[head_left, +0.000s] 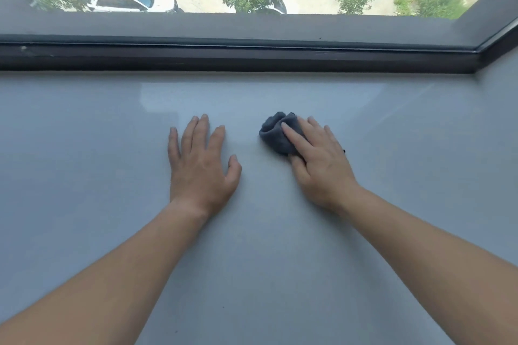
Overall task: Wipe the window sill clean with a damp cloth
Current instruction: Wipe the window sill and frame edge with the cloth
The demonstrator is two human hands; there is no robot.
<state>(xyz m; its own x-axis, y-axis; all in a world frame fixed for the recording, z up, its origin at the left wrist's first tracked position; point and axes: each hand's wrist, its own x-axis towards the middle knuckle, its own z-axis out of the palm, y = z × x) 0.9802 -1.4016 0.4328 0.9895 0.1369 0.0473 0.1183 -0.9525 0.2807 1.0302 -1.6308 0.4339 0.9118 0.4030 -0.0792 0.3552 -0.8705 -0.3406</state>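
- Presses down on cloth [276, 134] with right hand [322, 165], fingers [291, 134] straight and laid across its near-right part, not curled round the fabric; cannot tell whether the thumb tucks under the near edge
- Looks soft, light and limp: dark grey, bunched into a small wad, with folds bulging out beyond the fingertips
- Ought to drag well when damp, yet apt to roll or unbunch if pushed from one edge only
- Calls for a hold from above, palm over the middle of the wad, rather than a pinch at a corner
- Sits mostly ahead and left of the palm, far-left lobe uncovered
- Lies on window sill [84, 176], a little right of centre, well apart from the far edge
- Rests left hand [201, 165] flat on the bare sill, fingers straight and slightly spread, holding nothing, near the cloth but not touching it
- Shows a pale, glossy, smooth surface, probably slippery once wet
- Ends at dark window frame [224, 56] along the far side, with trees and parked cars beyond the glass
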